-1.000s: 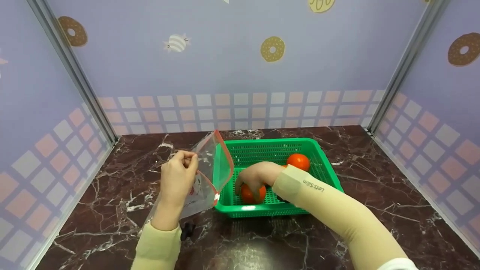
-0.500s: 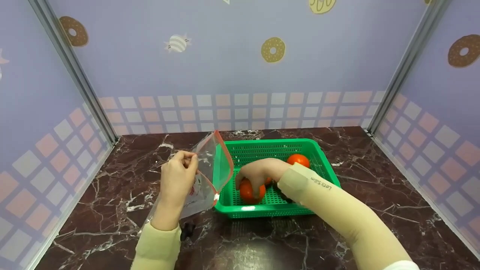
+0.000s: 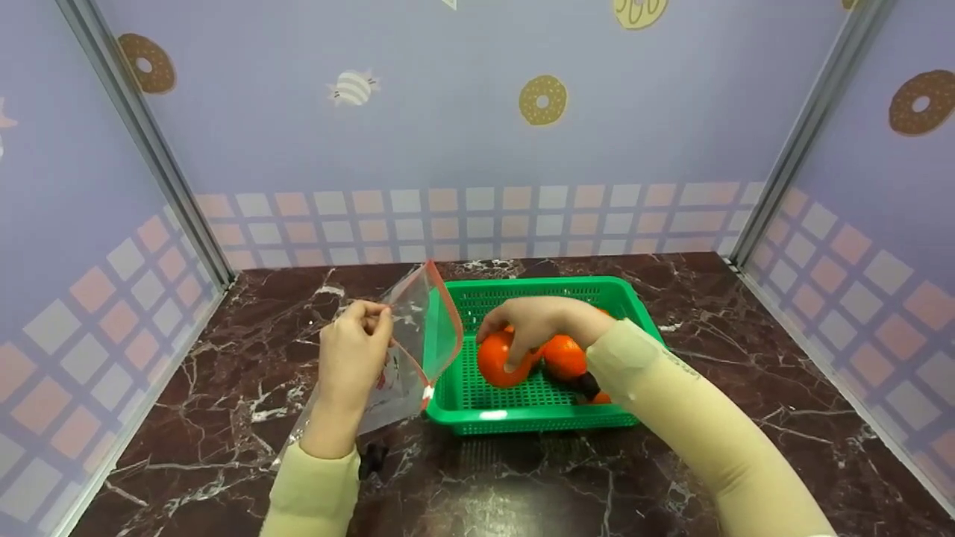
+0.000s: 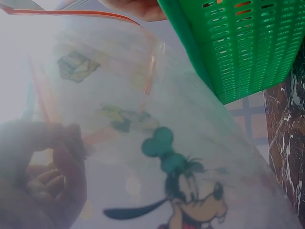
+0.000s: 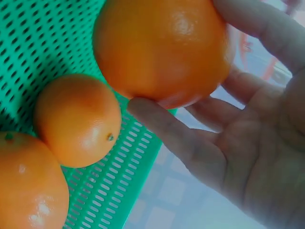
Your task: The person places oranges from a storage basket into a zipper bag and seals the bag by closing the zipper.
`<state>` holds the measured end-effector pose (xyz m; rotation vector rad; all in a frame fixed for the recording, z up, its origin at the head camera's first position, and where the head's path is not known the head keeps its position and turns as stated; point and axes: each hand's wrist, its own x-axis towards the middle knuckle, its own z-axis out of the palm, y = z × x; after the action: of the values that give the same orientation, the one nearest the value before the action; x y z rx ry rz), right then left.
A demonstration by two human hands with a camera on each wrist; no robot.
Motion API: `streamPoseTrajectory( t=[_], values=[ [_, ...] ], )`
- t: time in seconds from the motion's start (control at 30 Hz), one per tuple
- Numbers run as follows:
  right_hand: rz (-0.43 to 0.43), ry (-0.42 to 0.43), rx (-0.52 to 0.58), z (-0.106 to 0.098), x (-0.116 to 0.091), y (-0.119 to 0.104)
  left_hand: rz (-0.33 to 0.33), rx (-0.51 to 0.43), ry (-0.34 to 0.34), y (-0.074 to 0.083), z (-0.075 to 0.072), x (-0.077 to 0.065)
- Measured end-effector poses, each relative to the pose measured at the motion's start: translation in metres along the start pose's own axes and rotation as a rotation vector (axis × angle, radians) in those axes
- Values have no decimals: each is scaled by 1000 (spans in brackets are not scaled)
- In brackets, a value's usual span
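My left hand (image 3: 351,365) pinches the edge of a clear zip bag (image 3: 403,395), whose red-rimmed mouth gapes toward the basket. The left wrist view shows a cartoon dog print on the bag (image 4: 195,200). Over the left part of the green basket (image 3: 522,424), my right hand (image 3: 537,321) grips an orange (image 3: 498,365) between thumb and fingers. In the right wrist view the held orange (image 5: 162,47) appears above the basket floor. More oranges (image 3: 565,358) lie on the basket's right side, partly hidden by the right wrist.
The basket's left rim stands right beside the bag's mouth. A small dark object (image 3: 373,459) is next to my left wrist on the dark marbled table (image 3: 186,418). Patterned panels (image 3: 477,149) enclose the back and both sides.
My right hand has raised the orange from the basket floor and shifted slightly back and right. Another orange now shows beside its wrist. My left hand and the bag stay nearly still.
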<state>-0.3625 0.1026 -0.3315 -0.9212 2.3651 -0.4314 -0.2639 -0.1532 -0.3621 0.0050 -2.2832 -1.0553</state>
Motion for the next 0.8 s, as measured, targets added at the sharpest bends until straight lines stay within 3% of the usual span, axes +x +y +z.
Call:
streamPoseTrajectory(
  t=[0.37,0.67,0.8],
  values=[
    [48,157,419,-3,-22,4,2,-10,-6,0,0,-2],
    [-61,319,810,9,-22,-8,14,-3,11,-1,1,0],
    [-105,401,902,20,-14,-22,16,-4,16,-1,1,0]
  ],
)
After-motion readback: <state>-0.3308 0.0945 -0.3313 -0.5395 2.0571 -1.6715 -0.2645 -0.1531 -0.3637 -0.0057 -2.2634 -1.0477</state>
